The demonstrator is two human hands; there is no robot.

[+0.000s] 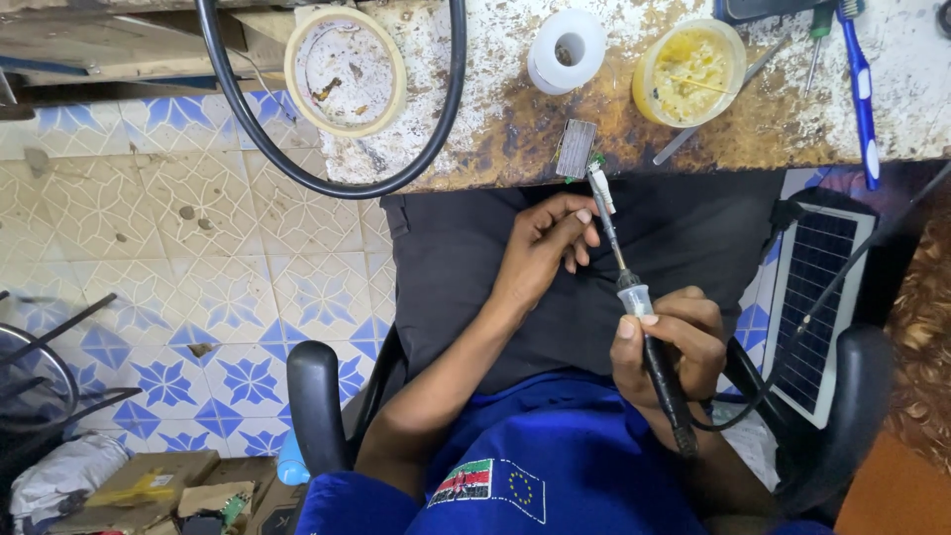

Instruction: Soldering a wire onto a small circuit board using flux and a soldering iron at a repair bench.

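My right hand (pixel 666 347) grips a soldering iron (pixel 646 337) by its black handle, its metal tip pointing up toward the bench edge. My left hand (pixel 548 243) pinches a small white part (pixel 600 185) between thumb and fingers, right at the iron's tip. Just above it, a small grey ribbed block (pixel 576 149) with a green piece beside it sits at the edge of the worn bench (pixel 495 119). Both hands hover over my lap, which is covered in dark cloth.
On the bench are a tape roll (pixel 345 69), a white solder spool (pixel 566 48), a yellow tub of flux paste (pixel 688 71), tweezers (pixel 713 104), a blue toothbrush (pixel 860 89) and a looping black cable (pixel 327 183). A small solar panel (pixel 817 307) leans at my right. Tiled floor lies left.
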